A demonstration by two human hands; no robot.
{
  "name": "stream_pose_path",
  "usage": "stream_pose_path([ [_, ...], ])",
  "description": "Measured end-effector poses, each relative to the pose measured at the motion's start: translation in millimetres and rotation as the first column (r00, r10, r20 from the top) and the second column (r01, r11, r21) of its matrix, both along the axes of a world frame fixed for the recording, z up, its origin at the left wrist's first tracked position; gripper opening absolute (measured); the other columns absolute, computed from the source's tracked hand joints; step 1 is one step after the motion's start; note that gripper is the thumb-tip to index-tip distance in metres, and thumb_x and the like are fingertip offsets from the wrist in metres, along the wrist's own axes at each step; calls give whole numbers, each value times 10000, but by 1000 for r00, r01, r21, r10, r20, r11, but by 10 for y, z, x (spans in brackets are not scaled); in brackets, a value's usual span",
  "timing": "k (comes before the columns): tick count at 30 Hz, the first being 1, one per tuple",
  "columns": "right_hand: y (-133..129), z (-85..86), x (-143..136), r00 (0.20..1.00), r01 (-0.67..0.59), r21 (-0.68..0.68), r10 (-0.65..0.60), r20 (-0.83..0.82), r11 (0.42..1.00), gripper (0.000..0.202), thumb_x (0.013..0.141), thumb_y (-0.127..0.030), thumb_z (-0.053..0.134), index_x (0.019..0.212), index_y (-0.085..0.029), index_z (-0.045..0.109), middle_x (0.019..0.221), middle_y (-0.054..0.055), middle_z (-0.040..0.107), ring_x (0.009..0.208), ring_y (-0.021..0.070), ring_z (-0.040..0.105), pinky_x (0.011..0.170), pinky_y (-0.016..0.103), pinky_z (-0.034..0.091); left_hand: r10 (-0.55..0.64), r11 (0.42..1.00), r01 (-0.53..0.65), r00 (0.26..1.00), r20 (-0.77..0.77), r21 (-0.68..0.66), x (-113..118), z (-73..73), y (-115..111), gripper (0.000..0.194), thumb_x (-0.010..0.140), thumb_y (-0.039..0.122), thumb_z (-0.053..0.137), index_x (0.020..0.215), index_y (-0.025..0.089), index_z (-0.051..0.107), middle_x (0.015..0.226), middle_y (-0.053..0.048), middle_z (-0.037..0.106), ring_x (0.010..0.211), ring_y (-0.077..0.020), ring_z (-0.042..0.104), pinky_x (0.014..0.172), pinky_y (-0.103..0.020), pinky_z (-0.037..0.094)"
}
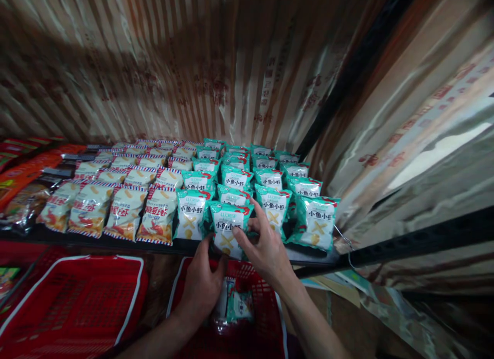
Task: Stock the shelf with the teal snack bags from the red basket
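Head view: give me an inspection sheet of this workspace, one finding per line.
Surface: dark shelf, bearing rows of snack packets.
Job's things: front green packet, between the hands.
Clutter: red baskets below; loose packets inside the right one.
Hands: left hand, fingers at the packet's left edge; right hand, fingers at its front and right.
Cables: thin wire or cord at the shelf's right end; cannot tell which.
Surroundings: printed sheeting, dark frame.

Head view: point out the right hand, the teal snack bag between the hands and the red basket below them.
Right hand [268,249], head view: back of hand.
Teal snack bag [225,229], head view: printed front.
Red basket [266,312], head view: inner right wall.
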State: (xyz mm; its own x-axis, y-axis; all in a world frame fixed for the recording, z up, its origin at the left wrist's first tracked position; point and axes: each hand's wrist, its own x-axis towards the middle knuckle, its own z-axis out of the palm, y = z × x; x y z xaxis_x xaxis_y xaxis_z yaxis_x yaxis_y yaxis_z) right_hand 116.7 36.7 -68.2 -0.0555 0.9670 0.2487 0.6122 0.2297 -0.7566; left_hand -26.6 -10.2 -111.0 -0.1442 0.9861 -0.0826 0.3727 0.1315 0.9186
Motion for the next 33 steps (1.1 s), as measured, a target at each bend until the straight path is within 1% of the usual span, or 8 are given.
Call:
stream_pose_path([
  [4,9,5,5,1000,13,-21,-13,-5,1000,721,835,-428,505,1449,-132,269,764,19,651,603,156,610,592,276,496,-8,999,9,1000,-16,38,24,-30,-36,543,809,315,496,1305,118,393,1355,-156,507,1276,-239,463,1068,-400,367],
  [9,13,17,40,999,46,-42,-47,-24,998,664,835,-420,518,1414,-165,315,915,65,682,667,181,656,617,303,533,-21,993,35,992,-128,109,92,-27,-120,608,814,241,460,1382,96,297,1421,-182,421,1330,-253,390,1084,-423,354],
  [13,16,-2,49,998,62,-46,-63,-18,997,642,819,-419,534,1373,-155,346,940,72,685,704,192,675,663,325,554,-56,974,119,951,-305,192,127,2,-197,632,823,197,441,1426,192,253,1485,-144,322,1306,-259,421,1014,-414,434],
  [18,13,-7,49,998,64,-43,-65,-16,997,607,813,-420,533,1340,-167,370,918,67,683,740,200,681,668,329,555,-131,973,202,879,-459,109,116,38,-203,568,813,206,453,1374,270,389,1496,-130,255,1147,-267,556,908,-425,499],
  [23,31,-8,70,998,54,-77,-56,-18,996,622,810,-440,546,1338,-162,371,929,70,677,787,206,675,675,327,554,-214,964,264,833,-510,27,88,26,-180,598,838,246,436,1414,349,314,1539,-115,144,1041,-255,610,808,-391,526],
  [27,37,5,96,997,39,-75,-43,-61,996,615,834,-496,505,1328,-145,398,977,95,664,860,214,658,675,323,556,-211,972,237,854,-475,-6,99,33,-191,591,854,247,407,1419,373,288,1572,-78,26,1010,-244,628,752,-362,533],
  [30,45,0,123,992,49,-33,-53,-114,998,553,872,-515,442,1287,-149,463,1154,130,620,1019,224,618,805,344,540,-204,973,232,872,-445,10,122,11,-209,578,862,234,387,1419,355,296,1576,-66,-2,1059,-243,610,767,-356,530],
  [33,69,-32,141,983,70,-13,-71,-170,997,514,891,-529,399,1221,-158,533,1275,128,569,1182,236,529,995,392,436,-184,974,225,881,-436,42,144,-34,-230,578,861,218,382,1419,345,298,1577,-61,12,1108,-248,586,789,-354,530],
])
